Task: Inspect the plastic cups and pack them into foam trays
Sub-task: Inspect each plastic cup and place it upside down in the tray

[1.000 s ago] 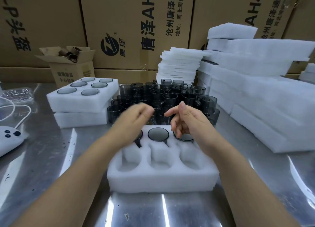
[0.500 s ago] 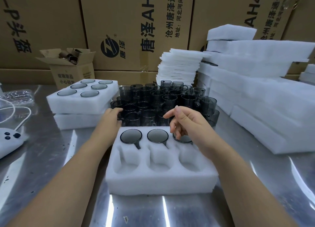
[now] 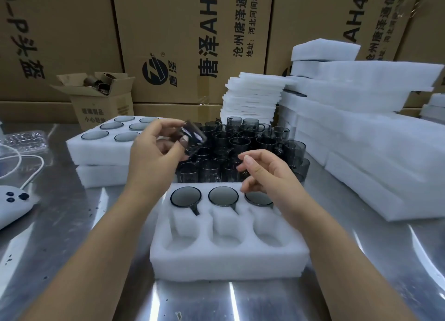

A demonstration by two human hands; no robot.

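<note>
Head view: a steel table [image 3: 60, 236] with packing stock, listed from left to right.
white device [image 3: 12, 205]: at the left edge, dark buttons on top, with a white cable [image 3: 36, 169] curving away behind it.
clear wrap [image 3: 24, 140]: crumpled, far left, behind the cable.
small carton [image 3: 101, 103]: flaps open, at the back left, dark items inside that are too small to tell.
filled trays [image 3: 96, 152]: two white foam trays stacked; the top one shows six cups sunk flush in its pockets.
left hand [image 3: 154, 152]: raised above the table; the grip is narrow, thumb and fingertips pinching the held cup.
held cup [image 3: 192, 137]: smoky dark plastic, tilted, in the air over the left edge of the loose cups.
loose cups [image 3: 252, 147]: dense cluster of dark handled cups standing on the table, just behind the front tray.
front tray [image 3: 228, 255]: white foam, six pockets, at centre near the person; the near row of three shows bare foam.
packed cups [image 3: 185, 196]: three, seated in the far row of the front tray.
right hand [image 3: 269, 173]: hovers over the far right pocket; the grip is slack, fingers loosely curled, holding nothing.
foam sheets [image 3: 252, 99]: a tall stack behind the loose cups.
foam blocks [image 3: 373, 140]: large piles at the right.
printed cartons [image 3: 192, 31]: a wall of them along the back.
</note>
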